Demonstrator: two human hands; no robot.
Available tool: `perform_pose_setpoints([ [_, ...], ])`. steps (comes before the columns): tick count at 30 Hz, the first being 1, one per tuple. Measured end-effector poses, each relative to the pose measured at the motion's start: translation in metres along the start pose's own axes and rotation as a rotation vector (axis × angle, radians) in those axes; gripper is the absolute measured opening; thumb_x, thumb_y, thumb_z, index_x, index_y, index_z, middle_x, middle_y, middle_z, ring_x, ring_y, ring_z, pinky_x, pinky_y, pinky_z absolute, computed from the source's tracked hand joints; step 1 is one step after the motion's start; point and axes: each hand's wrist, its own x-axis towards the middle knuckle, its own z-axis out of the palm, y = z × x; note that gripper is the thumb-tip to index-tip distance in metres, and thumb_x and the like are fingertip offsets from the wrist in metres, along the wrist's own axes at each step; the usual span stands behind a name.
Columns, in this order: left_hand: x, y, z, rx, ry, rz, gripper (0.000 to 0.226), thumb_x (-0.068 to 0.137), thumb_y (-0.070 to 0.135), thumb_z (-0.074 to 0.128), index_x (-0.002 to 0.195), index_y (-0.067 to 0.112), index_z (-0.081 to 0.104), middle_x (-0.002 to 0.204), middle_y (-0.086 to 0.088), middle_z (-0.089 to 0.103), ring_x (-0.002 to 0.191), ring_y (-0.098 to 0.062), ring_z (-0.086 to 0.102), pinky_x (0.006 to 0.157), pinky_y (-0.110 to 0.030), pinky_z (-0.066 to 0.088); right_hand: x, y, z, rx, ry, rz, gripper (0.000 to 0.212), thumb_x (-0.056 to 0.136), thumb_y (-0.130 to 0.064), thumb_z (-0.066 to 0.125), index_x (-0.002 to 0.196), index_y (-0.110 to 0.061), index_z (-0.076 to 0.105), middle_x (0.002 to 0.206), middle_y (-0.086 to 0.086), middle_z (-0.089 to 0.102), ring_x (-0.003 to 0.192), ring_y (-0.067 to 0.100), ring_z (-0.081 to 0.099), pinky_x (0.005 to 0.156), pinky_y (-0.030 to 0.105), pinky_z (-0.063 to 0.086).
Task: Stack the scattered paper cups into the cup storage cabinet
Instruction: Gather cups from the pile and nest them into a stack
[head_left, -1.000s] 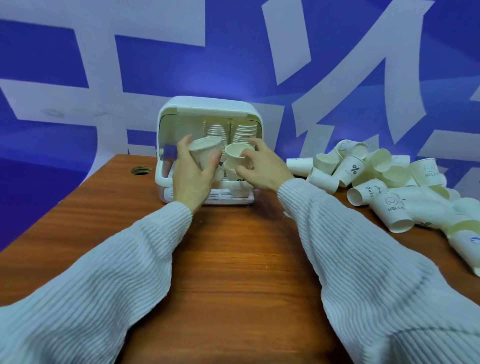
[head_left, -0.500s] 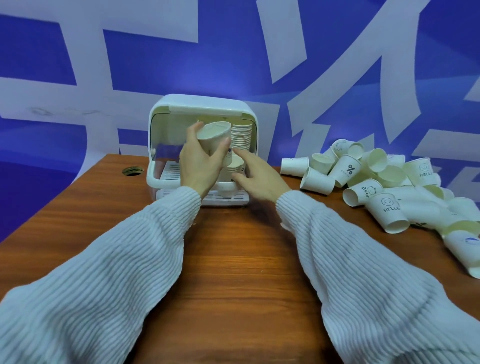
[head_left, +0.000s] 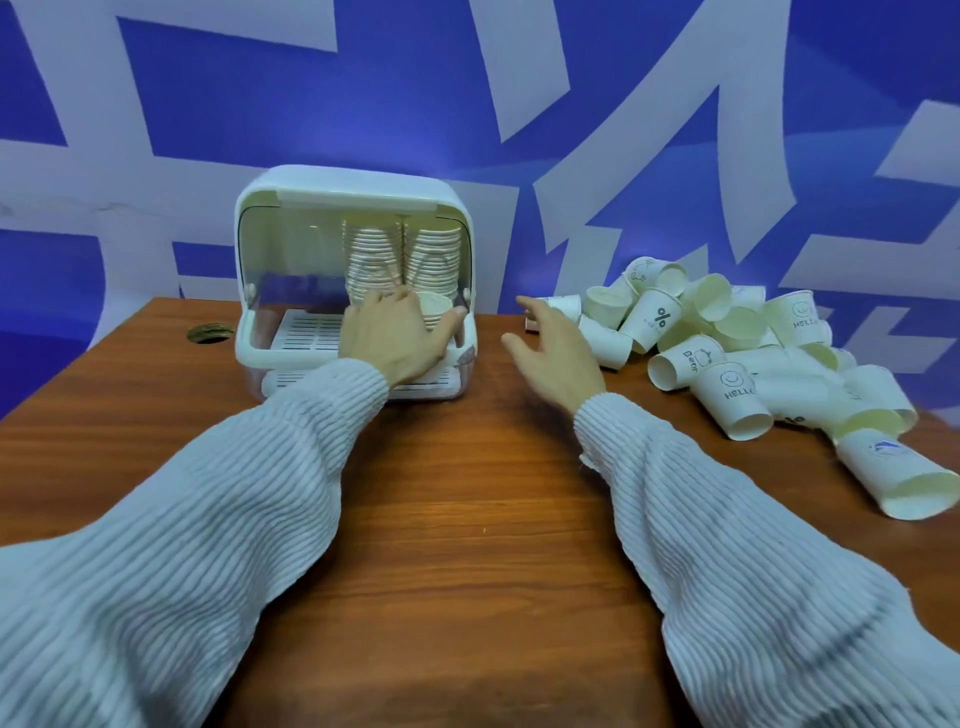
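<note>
Since half a second ago the left hand (head_left: 395, 338) has come down from the cabinet's upper opening to its lower front, and the right hand (head_left: 553, 348) has left the cabinet and now reaches toward the loose cups. This indicates one placement cycle closing and the next pick beginning — a judgement, not an observed result.

Left grip: fingers curled beside a short cup stack (head_left: 434, 312) at the front right of the cup storage cabinet (head_left: 353, 187); thumb alongside the stack. Whether the fingers clamp the stack or merely steady it cannot be told. Right grip: fingers spread and relaxed, holding nothing, just short of the nearest cup in the scattered paper cups (head_left: 727, 332).

Task items: two tall nested columns (head_left: 402, 254) stand at the rear of the cabinet; the remaining pile lies on the bench (head_left: 467, 493) to the right, well apart from the cabinet.

Not readable:
- The base of the short stack and the left fingertips — hidden behind the hand.
- The cabinet's left half, seen through a glossy raised door; contents unclear.
- The pile's far right edge, cut by the frame.
</note>
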Motion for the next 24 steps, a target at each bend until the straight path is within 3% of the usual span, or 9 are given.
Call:
perform_pose_setpoints([
  [4,0.003,0.005,0.003,-0.008,-0.131,0.016,0.102,0.081,0.086,0.021,0.132,0.007,0.061,0.145,-0.011,0.053,0.13,-0.041,0.05,0.103,-0.051,0.042,0.016,0.041,-0.013,-0.295,0.077,0.15,0.06,0.093,-0.028,0.056,0.152,-0.022,0.044,0.154,0.007,0.046,0.14,0.029,0.044,0.11,0.047,0.044],
  [6,-0.001,0.004,0.004,-0.129,-0.041,0.004,0.087,0.087,0.077,0.035,0.139,0.011,0.054,0.146,-0.011,0.053,0.131,-0.04,0.051,0.106,-0.051,0.043,0.023,0.061,-0.018,-0.431,-0.021,0.166,0.069,0.092,-0.027,0.059,0.156,-0.023,0.035,0.156,0.011,0.04,0.142,0.03,0.039,0.112,0.048,0.042],
  [9,-0.007,0.003,0.005,-0.264,0.115,0.007,0.069,0.095,0.053,0.054,0.15,0.013,0.045,0.151,-0.011,0.05,0.138,-0.034,0.045,0.113,-0.049,0.039,0.029,0.083,-0.022,-0.588,-0.114,0.13,0.081,0.089,-0.028,0.066,0.157,-0.023,0.024,0.14,0.016,0.051,0.13,0.035,0.047,0.105,0.046,0.043],
  [14,-0.016,0.013,0.004,-0.392,0.297,0.086,0.057,0.093,0.03,0.057,0.146,0.011,0.049,0.144,-0.01,0.054,0.137,-0.029,0.045,0.115,-0.044,0.037,0.021,0.085,-0.028,-0.77,-0.016,0.097,0.057,0.091,-0.038,0.066,0.138,-0.013,0.045,0.132,0.015,0.052,0.12,0.034,0.053,0.101,0.046,0.044],
  [17,-0.029,0.029,0.004,-0.477,0.322,0.222,0.044,0.093,0.02,0.06,0.137,0.012,0.056,0.13,-0.006,0.06,0.12,-0.022,0.057,0.105,-0.04,0.046,0.011,0.074,-0.037,-0.52,0.012,0.176,0.061,0.084,-0.048,0.071,0.131,-0.019,0.045,0.121,0.007,0.061,0.11,0.029,0.06,0.087,0.042,0.049],
  [19,-0.039,0.046,0.007,-0.545,0.202,0.281,0.045,0.092,0.021,0.066,0.135,0.012,0.057,0.126,-0.005,0.062,0.112,-0.018,0.062,0.101,-0.044,0.051,-0.002,0.057,-0.044,-0.024,0.053,0.266,0.067,0.085,-0.053,0.073,0.137,-0.025,0.041,0.116,-0.001,0.06,0.103,0.021,0.061,0.075,0.03,0.045],
  [21,-0.045,0.066,0.015,-0.588,0.003,0.256,0.08,0.085,0.033,0.078,0.153,0.014,0.04,0.146,-0.007,0.052,0.132,-0.02,0.052,0.116,-0.042,0.041,-0.021,0.038,-0.048,0.551,-0.051,0.284,0.076,0.087,-0.042,0.078,0.148,-0.023,0.037,0.127,-0.001,0.059,0.106,0.013,0.065,0.073,0.019,0.049],
  [23,-0.053,0.085,0.022,-0.671,-0.165,0.164,0.121,0.074,0.046,0.087,0.164,0.022,0.01,0.163,-0.006,0.033,0.148,-0.019,0.033,0.121,-0.034,0.026,-0.042,0.033,-0.05,0.804,-0.199,0.271,0.076,0.087,-0.035,0.081,0.149,-0.02,0.041,0.133,0.003,0.064,0.113,0.017,0.07,0.082,0.029,0.06],
  [24,-0.056,0.093,0.025,-0.718,-0.212,0.135,0.127,0.072,0.047,0.088,0.165,0.025,0.004,0.163,-0.005,0.032,0.148,-0.018,0.034,0.12,-0.034,0.028,-0.051,0.034,-0.053,0.84,-0.263,0.255,0.072,0.087,-0.036,0.081,0.147,-0.021,0.046,0.133,0.005,0.066,0.115,0.02,0.07,0.09,0.038,0.061],
])
